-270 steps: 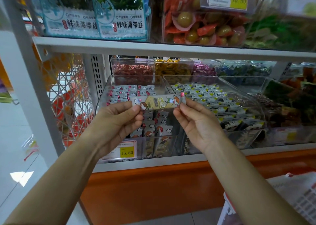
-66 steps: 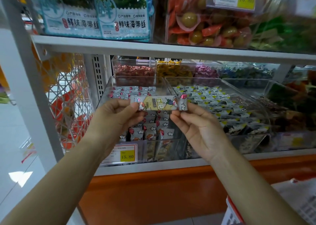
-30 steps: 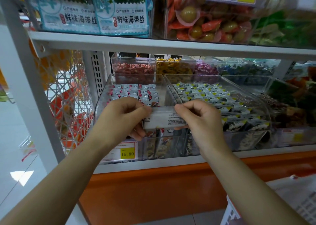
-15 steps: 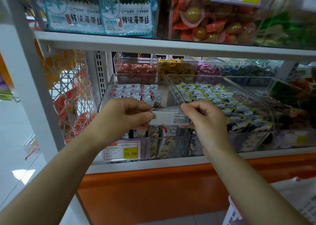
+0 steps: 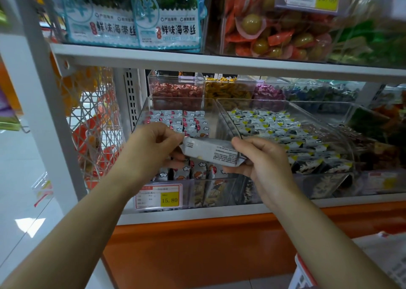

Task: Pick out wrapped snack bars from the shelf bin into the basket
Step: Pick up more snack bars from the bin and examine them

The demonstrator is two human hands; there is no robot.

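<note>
Both hands are on it! The left hand (image 5: 153,148) pinches the left end of the snack bar (image 5: 213,151), thumb on top and fingers curled underneath. The right hand (image 5: 261,163) grips the right end the same way, thumb over, fingers tucked below. The bar hangs between them, left hand at 9 o'clock, right hand at 3, tilted a little with its right end lower. Its pale printed back faces up, and the fine print is too small to read. The fingertips under the wrapper are mostly hidden.

Right behind, at 12 o'clock, the clear shelf bin (image 5: 140,117) holds rows of wrapped bars, with a 15.80 price tag (image 5: 159,196) on its front. At 4 o'clock in the frame a corner of the basket (image 5: 386,258) shows, blurred and cut off by the edge, well apart from the bar.
</note>
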